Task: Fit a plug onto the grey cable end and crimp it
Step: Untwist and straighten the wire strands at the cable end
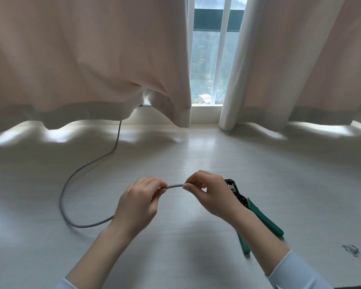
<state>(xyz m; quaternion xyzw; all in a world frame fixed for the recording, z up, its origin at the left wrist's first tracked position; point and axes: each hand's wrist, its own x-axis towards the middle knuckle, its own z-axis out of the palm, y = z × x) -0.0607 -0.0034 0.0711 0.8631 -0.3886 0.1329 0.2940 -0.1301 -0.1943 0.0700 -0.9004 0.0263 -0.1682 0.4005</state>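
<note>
A grey cable [174, 186] runs from under the curtain, loops over the pale table and comes up into my hands. My left hand [141, 202] pinches the cable a short way from its end. My right hand [208, 192] is closed around the cable's tip, which is hidden inside the fingers. Whether a plug sits in those fingers I cannot tell. A crimping tool [256, 213] with a black head and green handles lies on the table just right of and partly under my right wrist.
Beige curtains [88, 65] hang down to the table's far edge, with a window gap between them. A small heap of grey scraps [351, 249] lies at the right. The cable's loop [64, 197] lies on the left half of the table.
</note>
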